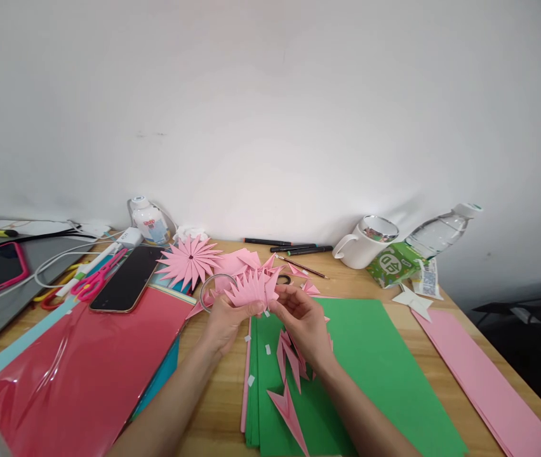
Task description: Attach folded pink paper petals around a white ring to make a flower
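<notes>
Between my two hands is a fan of folded pink paper pieces [249,289], its points facing up and away from me. My left hand [230,320] pinches the fan's lower left part, thumb in front. At its right end my right hand [301,317] is closed on the paper with thumb and fingers. Loose folded pink pieces [292,358] lie on the green paper stack [370,355] under my right hand, one pointed piece [289,412] nearer to me. Behind my left hand stands a ring of clear tape [208,292], partly hidden.
A finished pink paper star [190,259] lies at the back left. Pink scissors [99,276] and a black phone [127,279] rest by the red sheets [84,355]. Markers [299,247], a white mug [366,241] and a water bottle [442,231] are along the wall.
</notes>
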The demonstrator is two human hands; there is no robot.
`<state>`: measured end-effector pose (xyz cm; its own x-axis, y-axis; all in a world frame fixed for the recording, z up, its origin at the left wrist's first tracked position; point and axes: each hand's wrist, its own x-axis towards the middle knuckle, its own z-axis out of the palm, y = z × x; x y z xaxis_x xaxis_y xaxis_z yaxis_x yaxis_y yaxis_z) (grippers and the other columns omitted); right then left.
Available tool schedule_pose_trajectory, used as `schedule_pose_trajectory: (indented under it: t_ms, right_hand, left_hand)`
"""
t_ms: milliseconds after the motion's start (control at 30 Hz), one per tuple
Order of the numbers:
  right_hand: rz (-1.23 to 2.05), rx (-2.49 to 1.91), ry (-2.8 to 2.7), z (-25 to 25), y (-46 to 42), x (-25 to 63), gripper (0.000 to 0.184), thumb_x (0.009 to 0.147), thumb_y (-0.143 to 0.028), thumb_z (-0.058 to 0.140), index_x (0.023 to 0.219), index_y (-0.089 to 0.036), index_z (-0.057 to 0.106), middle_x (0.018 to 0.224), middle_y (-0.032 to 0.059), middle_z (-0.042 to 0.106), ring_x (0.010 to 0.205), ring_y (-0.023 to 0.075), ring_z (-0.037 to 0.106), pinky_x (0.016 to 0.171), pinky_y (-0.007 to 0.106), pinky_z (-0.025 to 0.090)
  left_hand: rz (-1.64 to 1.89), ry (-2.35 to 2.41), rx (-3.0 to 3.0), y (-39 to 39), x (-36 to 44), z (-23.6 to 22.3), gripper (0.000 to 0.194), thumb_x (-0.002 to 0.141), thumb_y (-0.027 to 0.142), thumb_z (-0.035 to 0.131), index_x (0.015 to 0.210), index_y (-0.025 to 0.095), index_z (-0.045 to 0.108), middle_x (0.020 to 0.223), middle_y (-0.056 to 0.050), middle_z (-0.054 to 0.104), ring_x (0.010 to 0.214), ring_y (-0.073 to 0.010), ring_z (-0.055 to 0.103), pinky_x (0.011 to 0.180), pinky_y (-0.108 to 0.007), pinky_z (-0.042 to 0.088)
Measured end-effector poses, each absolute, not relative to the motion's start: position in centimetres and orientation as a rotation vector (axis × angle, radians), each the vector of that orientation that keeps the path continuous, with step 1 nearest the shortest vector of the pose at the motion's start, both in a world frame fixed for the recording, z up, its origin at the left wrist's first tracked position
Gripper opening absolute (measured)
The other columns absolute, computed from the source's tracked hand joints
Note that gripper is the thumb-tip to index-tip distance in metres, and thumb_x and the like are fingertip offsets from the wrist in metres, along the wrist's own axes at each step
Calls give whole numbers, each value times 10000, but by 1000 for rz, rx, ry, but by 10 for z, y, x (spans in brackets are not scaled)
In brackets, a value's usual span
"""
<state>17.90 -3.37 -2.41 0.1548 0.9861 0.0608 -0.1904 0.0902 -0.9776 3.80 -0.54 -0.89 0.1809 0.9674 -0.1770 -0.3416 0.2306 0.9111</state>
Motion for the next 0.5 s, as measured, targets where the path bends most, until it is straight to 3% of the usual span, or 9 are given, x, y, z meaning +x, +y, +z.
schedule_pose_trajectory:
  t_ms: [367,500]
  right_hand:
    - [1097,-1107,-943,-29,-35,174,261,627,-310,789,856,-212,711,759,13,672,689,156,598,679,309,514]
    - [1018,-1139,-974,-29,-35,173,213,620,-300,786,810,-218,740,745,16,674,679,160,588,652,306,498]
  left_hand:
    - [1113,923,857,-5,38,-11,256,487,164,848,709,118,730,705,-60,719,606,-133,604,567,-225,478]
    - [1119,919,822,-6,39,-11,262,483,159,847,719,125,738,714,-65,734,660,-170,649,643,-264,511]
